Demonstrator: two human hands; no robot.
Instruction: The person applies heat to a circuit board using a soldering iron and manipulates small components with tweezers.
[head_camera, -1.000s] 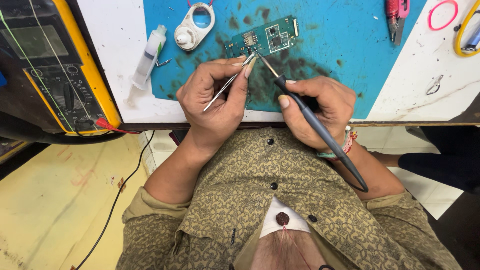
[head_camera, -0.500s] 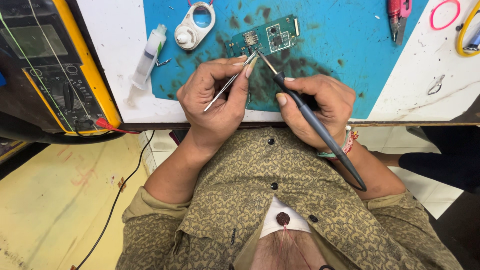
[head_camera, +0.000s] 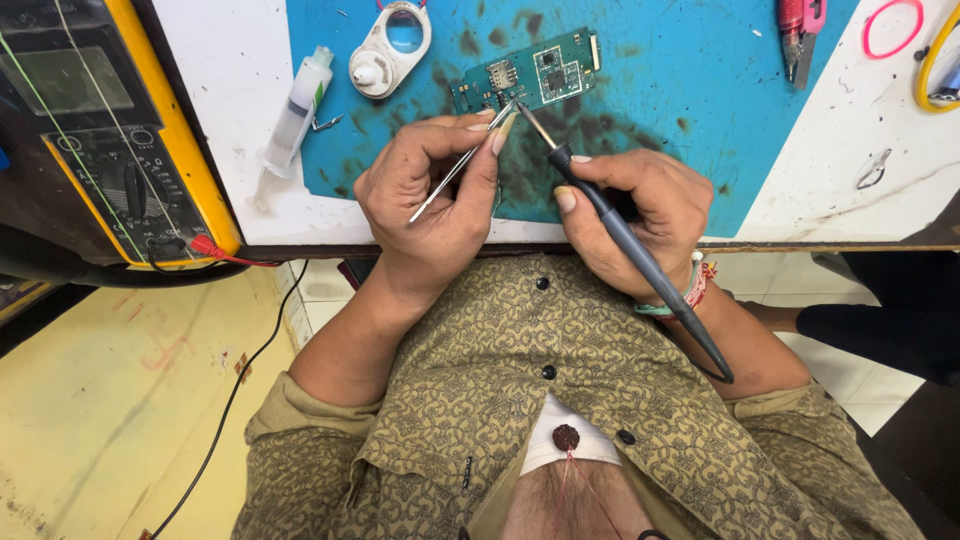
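A small green circuit board lies on a blue work mat. My left hand pinches metal tweezers, whose tips rest on the board's near edge. My right hand grips a dark soldering iron like a pen. Its metal tip points at the same near edge of the board, right beside the tweezer tips. Both wrists rest at the table's front edge.
A yellow multimeter with red and black leads sits at the left. A flux syringe and a white round magnifier lie near the mat's left side. Pink cutters, a pink ring and a metal clip lie at the right.
Both hands hold almost still. The tweezer tips and the iron tip stay at the board's near edge with only slight shifts.
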